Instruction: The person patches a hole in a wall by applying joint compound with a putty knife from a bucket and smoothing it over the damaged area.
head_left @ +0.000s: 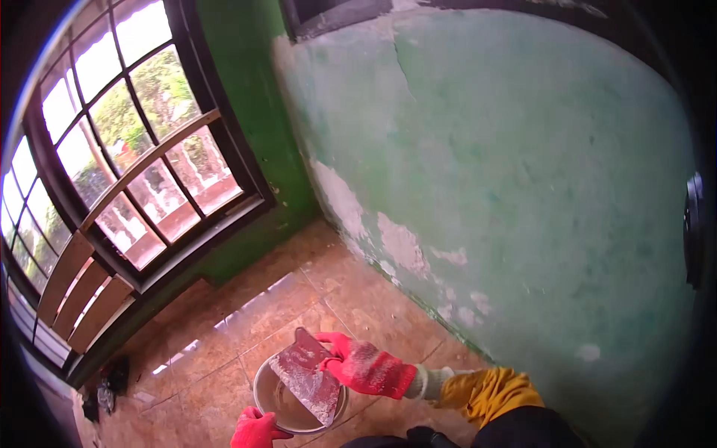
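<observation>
In a red glove, my right hand (367,369) grips a wide, flat dark-red putty spreader (306,375) by its upper right part. Pale paste clings to the blade, mostly along its lower left edge. The blade is tilted over the mouth of a round bucket (290,411) with a light rim, hiding much of its inside. At the bucket's lower left, my left hand (255,428), also red-gloved, has its fingers closed on the rim. Only part of that hand shows at the lower edge.
A green wall (508,164) with peeling pale patches rises on the right. Brown floor tiles (246,351) stretch below. On the left stand a barred window (142,112) and, in front of it, a curved wooden piece with slats (82,291). Dark crumpled plastic (112,381) lies on the floor.
</observation>
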### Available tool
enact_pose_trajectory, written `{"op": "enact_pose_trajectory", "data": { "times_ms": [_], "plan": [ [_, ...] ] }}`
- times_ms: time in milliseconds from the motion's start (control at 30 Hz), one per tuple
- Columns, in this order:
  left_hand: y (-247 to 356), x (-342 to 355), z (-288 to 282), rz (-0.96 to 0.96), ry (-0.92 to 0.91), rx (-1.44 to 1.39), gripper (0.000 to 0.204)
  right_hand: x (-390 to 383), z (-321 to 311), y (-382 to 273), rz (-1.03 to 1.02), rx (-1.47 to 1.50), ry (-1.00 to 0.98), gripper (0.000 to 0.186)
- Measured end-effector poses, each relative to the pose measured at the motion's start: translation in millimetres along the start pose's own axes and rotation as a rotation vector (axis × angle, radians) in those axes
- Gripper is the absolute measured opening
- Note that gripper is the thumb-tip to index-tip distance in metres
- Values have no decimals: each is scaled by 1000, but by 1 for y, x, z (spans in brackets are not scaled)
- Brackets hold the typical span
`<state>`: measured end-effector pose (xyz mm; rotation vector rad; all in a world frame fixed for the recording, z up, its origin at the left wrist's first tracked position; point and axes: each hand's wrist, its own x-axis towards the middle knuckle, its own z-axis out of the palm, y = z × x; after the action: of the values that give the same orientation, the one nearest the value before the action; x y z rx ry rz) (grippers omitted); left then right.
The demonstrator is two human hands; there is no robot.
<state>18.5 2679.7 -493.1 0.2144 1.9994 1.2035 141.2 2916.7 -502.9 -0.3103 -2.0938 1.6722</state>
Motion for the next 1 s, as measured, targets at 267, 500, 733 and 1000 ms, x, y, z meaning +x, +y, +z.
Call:
{"op": "enact_pose_trajectory", "data": {
  "times_ms": [267,500,733,1000],
  "plan": [
    [41,59,44,98,79,446,30,1,-88,13,265,465,182,48],
    [76,155,87,61,-145,-108,22,38,-122,34,298,526,517,35],
    [105,246,93,100,-193,-59,20,110,-128,73,213,213,702,21],
    [124,365,72,155,-365,-149,17,189,-92,83,299,28,796,15]
  ]
}}
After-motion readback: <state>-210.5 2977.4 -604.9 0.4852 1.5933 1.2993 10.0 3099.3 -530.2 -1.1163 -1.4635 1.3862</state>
